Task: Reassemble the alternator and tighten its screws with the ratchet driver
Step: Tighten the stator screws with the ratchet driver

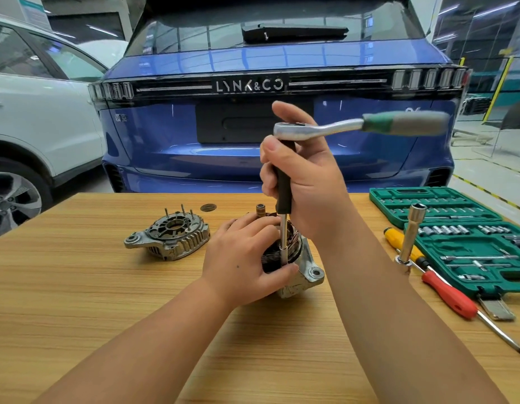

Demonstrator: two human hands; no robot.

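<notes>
Plainly, the tall silver ratchet driver with its black grip and green-grey handle (285, 182) could tip off the screw — the right hand (305, 182) wraps only its upright shaft. The left hand (247, 258) curls round the grey metal alternator body with copper windings (296, 266), mid-table, thumb steadying the socket tip.

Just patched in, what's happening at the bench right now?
A person is working on the alternator body on the wooden table. The left hand steadies it while the right hand grips the upright extension of the ratchet driver, its tip down at the housing. The rear cover lies apart, not yet fitted.
</notes>
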